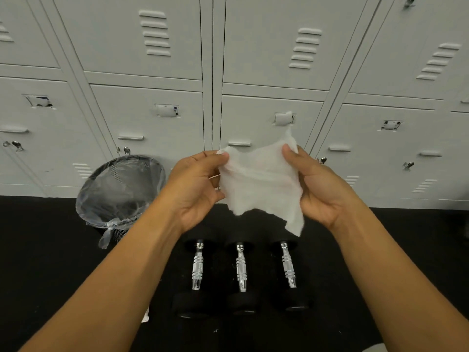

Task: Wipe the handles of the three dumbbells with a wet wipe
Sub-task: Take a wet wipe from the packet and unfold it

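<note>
A white wet wipe (261,181) is spread out in the air between both hands, well above the floor. My left hand (195,189) pinches its upper left corner and my right hand (319,184) pinches its upper right edge. Below them three dumbbells lie side by side on the black floor, each with black ends and a chrome handle: the left dumbbell (197,269), the middle dumbbell (241,269) and the right dumbbell (288,268). The wipe touches none of them.
A black mesh waste bin (119,189) lined with a clear bag stands on the floor to the left of the dumbbells. Grey metal lockers (152,110) fill the wall behind. A small white scrap (146,318) lies by the left dumbbell.
</note>
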